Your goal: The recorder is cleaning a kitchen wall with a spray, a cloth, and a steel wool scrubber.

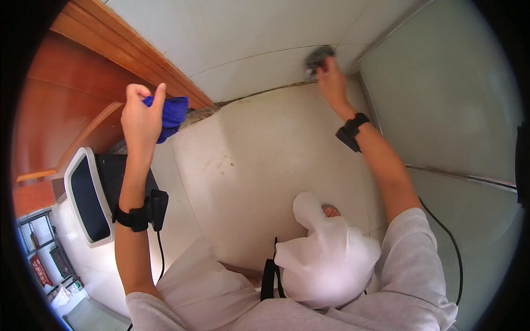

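My left hand (141,120) is closed around a bunched blue cloth (174,115), raised in front of the wooden door frame (136,47). At the upper right, my right hand (331,85) grips a dark grey scrubbing pad (316,60), both somewhat blurred. The pad is at the low white wall tile (265,66), just above where the wall meets the floor; whether it touches the tile, I cannot tell. A dark, dirty seam (265,89) runs along the foot of that wall and widens into a rough, stained patch (203,115) by the door frame.
A bin with a white rim (89,198) and dark body stands left, beside my left forearm. Frosted glass panels (439,91) in a metal frame rise on the right. Brown specks (225,163) mark the pale floor tile (265,145). A black cable (449,240) hangs along my right side.
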A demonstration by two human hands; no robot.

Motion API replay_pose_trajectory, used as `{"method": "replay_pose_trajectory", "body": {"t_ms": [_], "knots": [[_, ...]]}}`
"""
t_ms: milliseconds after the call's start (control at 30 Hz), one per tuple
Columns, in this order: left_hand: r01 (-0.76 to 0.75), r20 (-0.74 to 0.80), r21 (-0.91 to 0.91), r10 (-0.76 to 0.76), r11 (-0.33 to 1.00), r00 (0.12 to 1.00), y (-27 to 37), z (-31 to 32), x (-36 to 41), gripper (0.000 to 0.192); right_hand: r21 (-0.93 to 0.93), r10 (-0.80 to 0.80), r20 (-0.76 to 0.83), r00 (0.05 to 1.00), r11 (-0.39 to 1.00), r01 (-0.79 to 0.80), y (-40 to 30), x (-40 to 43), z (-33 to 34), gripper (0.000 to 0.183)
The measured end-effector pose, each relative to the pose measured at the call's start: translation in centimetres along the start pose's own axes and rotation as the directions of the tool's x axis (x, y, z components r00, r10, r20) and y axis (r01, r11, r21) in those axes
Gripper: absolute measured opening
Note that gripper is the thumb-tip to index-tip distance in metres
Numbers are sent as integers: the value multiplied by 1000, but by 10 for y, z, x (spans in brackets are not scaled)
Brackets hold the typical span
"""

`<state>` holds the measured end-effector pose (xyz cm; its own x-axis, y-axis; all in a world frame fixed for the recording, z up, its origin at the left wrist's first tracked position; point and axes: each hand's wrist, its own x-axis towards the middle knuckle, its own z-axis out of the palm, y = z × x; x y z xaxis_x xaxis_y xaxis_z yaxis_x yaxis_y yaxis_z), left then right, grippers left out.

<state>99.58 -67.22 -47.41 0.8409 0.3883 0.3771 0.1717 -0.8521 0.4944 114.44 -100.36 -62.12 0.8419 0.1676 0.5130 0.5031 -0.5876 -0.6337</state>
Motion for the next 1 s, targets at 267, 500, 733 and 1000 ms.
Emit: {"method": "replay_pose_trajectory", "body": {"t_ms": [267,500,733,1000], "knots": [[-86,139,-153,108,984,984,49,22,-15,27,153,253,-27,967,957,-246,-53,-8,34,22],[48,236,-107,-21,993,971,52,31,-13,27,332,521,-101,847,821,-465,-44,2,31,23],[-62,253,-104,86,993,964,54,43,-19,28,469,709,-111,696,655,-592,-2,-13,39,24],[-31,241,-130,62,991,968,50,43,-21,29,552,734,8,680,563,-614,-29,-7,31,24]]}}
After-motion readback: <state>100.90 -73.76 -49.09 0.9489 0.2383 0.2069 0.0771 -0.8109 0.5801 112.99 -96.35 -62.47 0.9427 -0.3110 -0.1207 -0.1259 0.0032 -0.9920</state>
